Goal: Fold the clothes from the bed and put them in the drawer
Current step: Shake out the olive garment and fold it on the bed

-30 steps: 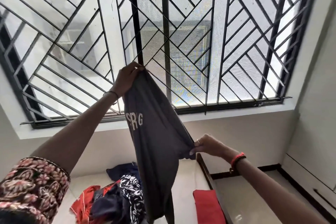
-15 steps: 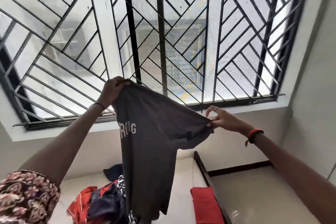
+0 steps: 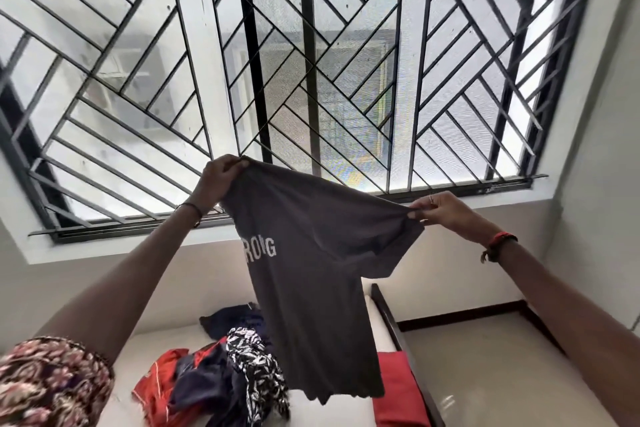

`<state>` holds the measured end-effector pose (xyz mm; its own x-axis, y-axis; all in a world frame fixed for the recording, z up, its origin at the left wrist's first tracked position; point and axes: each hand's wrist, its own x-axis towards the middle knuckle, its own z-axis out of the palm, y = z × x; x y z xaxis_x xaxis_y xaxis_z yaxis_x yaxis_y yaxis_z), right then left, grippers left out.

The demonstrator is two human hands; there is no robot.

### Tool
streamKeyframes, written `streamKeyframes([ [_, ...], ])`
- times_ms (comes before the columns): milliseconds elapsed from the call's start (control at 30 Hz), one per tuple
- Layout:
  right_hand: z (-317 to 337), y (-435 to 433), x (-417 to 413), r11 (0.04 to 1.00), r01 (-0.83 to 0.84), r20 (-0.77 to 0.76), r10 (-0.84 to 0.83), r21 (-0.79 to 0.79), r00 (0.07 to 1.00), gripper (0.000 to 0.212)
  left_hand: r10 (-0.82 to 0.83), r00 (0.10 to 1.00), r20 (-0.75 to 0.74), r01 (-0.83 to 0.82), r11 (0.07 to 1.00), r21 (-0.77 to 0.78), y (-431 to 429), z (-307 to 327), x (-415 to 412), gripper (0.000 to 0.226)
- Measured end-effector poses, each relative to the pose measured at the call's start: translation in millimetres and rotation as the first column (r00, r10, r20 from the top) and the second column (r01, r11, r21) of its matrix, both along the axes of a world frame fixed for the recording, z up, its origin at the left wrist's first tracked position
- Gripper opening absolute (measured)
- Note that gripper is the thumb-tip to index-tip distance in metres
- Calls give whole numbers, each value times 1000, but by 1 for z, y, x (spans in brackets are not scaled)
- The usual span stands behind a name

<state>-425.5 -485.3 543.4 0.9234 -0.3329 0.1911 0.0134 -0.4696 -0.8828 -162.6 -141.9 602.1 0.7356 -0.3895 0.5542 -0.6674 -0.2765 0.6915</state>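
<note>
Both hands are farther apart than a second ago, and the dark grey cotton T-shirt (image 3: pixel 311 274) with white lettering, which then hung narrow, is now stretched wide between them. The left hand (image 3: pixel 221 177) grips one upper corner in curled fingers, in front of the lower edge of the black metal window grille (image 3: pixel 311 62). The right hand (image 3: pixel 441 213) pinches the opposite corner between thumb and fingertips, just below the grille. The shirt's body hangs below the grille, above the white bed (image 3: pixel 162 340). Under the grille, a heap of red, navy and black-and-white clothes (image 3: pixel 221 381) lies on the bed, and a red folded cloth (image 3: pixel 396 388) lies at its edge.
</note>
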Motion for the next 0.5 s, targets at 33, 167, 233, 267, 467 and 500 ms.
streamKeyframes([
  [33, 0, 0, 0, 1000, 9, 8, -9, 4, 1000, 16, -4, 1000, -6, 4, 1000, -6, -2, -1, 0, 21],
  [167, -2, -2, 1, 998, -15, 5, 15, 64, 1000, 21, -18, 996, -84, 12, 998, -65, -10, 1, -4, 11],
  [233, -5, -6, 1, 996, -36, -21, 37, 80, 999, 24, -36, 989, -142, 23, 996, -91, -14, 2, -7, 15],
  [267, -7, -7, 1, 995, -36, -25, 39, 94, 999, 25, -46, 984, -173, 30, 995, -94, -14, 1, -7, 18],
  [467, -13, -14, 0, 959, -131, -91, 158, 252, 983, 32, -244, 870, -429, 211, 970, -123, -10, -3, -4, 22],
  [500, -14, -17, -1, 945, -167, -117, 207, 283, 971, 47, -294, 829, -476, 272, 955, -117, -8, -3, -4, 24],
])
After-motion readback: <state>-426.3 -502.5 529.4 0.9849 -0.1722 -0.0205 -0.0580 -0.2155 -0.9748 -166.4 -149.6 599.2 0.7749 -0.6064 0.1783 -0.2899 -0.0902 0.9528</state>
